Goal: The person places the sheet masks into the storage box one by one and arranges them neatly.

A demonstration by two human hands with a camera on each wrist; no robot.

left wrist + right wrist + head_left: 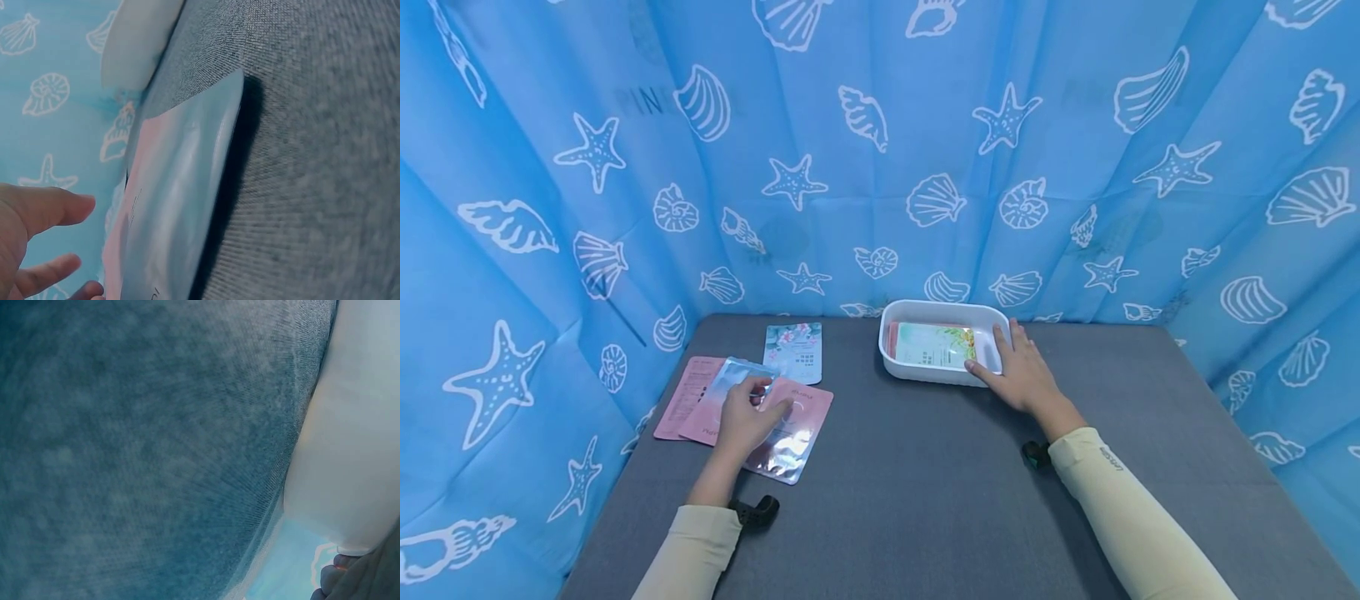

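Observation:
My left hand [747, 423] hovers over a shiny pink face mask packet [797, 429], its fingers apart. In the left wrist view, the thumb [59, 206] and fingers are spread beside a pink-and-silver packet [178, 181], with nothing pinched between them. A pink-and-blue packet [706, 408] lies partly under that hand, overlapping another pink packet [681, 404]. My right hand [1026, 375] rests at the right end of a white tray [943, 310], fingers spread along its rim. A green-and-white packet [925, 343] lies inside the tray, with a pink edge showing beneath it.
Behind the left-hand packets lies a light blue floral packet [793, 354]. Everything sits on a grey cloth-covered table [910, 500]. A blue curtain with white shells [880, 167] closes off the back and sides.

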